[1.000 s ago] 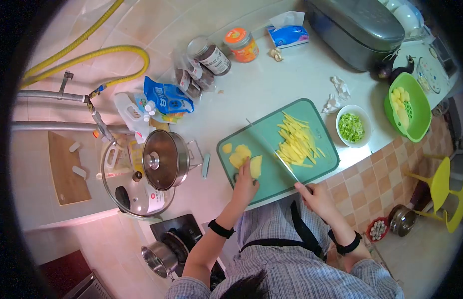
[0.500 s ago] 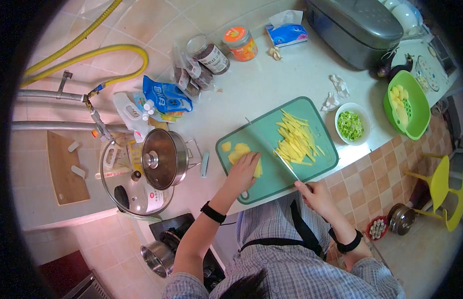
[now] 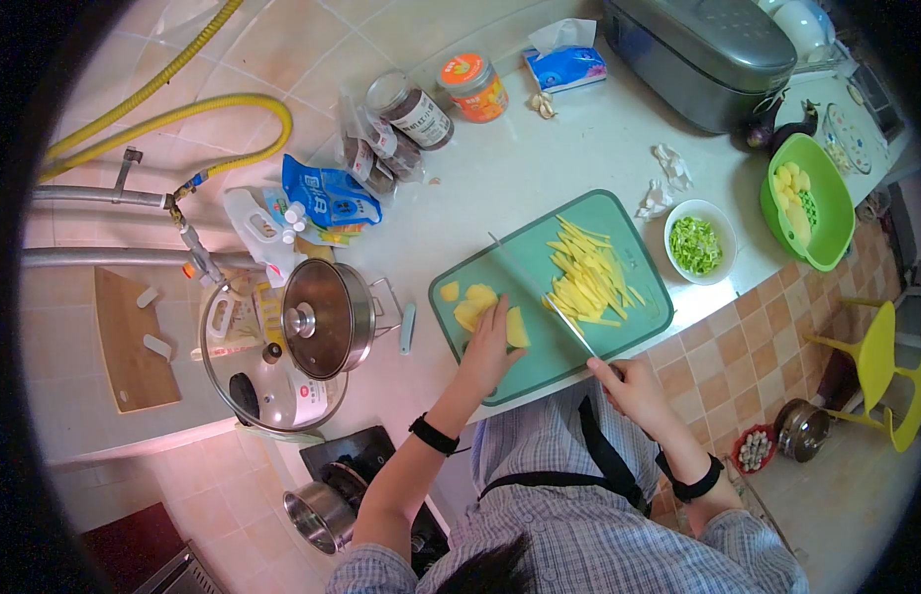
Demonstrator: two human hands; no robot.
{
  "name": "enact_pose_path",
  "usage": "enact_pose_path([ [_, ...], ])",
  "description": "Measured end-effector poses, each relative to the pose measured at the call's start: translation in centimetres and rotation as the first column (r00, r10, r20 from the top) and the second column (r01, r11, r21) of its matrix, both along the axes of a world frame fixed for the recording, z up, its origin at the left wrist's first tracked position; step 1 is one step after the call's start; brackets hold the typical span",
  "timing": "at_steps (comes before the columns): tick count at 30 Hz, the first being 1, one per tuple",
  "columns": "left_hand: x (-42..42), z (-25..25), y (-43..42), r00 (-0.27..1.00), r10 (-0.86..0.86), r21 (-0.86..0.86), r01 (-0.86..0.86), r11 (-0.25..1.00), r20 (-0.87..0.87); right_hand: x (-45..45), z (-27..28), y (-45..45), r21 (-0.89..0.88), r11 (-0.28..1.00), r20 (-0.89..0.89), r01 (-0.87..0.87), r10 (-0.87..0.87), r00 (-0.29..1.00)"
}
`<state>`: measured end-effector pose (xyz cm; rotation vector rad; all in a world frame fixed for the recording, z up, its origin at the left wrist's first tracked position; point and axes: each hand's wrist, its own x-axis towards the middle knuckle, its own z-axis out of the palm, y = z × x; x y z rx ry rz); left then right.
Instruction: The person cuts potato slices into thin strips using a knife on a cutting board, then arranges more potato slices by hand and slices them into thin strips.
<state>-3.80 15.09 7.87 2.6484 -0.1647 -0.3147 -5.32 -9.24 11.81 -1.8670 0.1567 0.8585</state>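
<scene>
My right hand is wrapped round the handle of a kitchen knife, its blade lying slantwise over the green cutting board. My left hand rests at the left part of the board, its fingers and thumb about some pale yellow potato slices. More potato slices lie just beyond its fingertips, partly covered by them. On the other side of the blade is a loose pile of potato strips.
Right of the board stand a white bowl of chopped greens and a green basin with peeled potatoes. A lidded pot and a small peeler-like tool lie left. Jars and a rice cooker line the back.
My left hand has shifted slightly, its fingers and thumb spreading wider about the potato slices, so more of a slice shows. The knife and my right hand have hardly moved.
</scene>
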Motion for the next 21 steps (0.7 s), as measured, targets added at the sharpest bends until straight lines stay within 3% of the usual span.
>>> enact_pose_path([
  [5, -1.4, -1.9, -0.6, 0.972, 0.185, 0.072, -0.197, 0.978, 0.144, -0.1, -0.6, 0.1, -0.045, 0.999, -0.016, -0.022, 0.022, 1.000],
  [7, -1.4, -1.4, -1.0, 0.928, 0.368, 0.031, -0.366, 0.930, -0.060, -0.1, -0.6, 0.1, -0.050, 0.998, -0.010, -0.032, 0.032, 0.999],
  [10, -1.6, -1.9, -0.9, 0.908, 0.414, -0.093, -0.419, 0.903, -0.068, -0.1, -1.0, 0.5, -0.015, 0.999, -0.033, -0.041, 0.040, 0.999],
  [12, -1.8, -2.9, -0.7, 0.890, 0.445, -0.164, -0.456, 0.875, -0.099, -0.2, -1.6, 1.3, 0.106, 0.993, -0.200, 0.046, -0.024, 0.979],
  [15, -2.0, -4.0, -0.5, 0.872, 0.471, -0.285, -0.489, 0.824, -0.134, 0.1, -0.7, 2.3, 0.197, 0.972, -0.258, 0.129, -0.076, 0.963],
  [21, -1.8, -3.6, -2.4, 0.874, 0.444, -0.479, -0.480, 0.735, -0.196, 0.2, -1.7, 3.5, 0.206, 0.961, -0.309, 0.182, -0.112, 0.944],
])
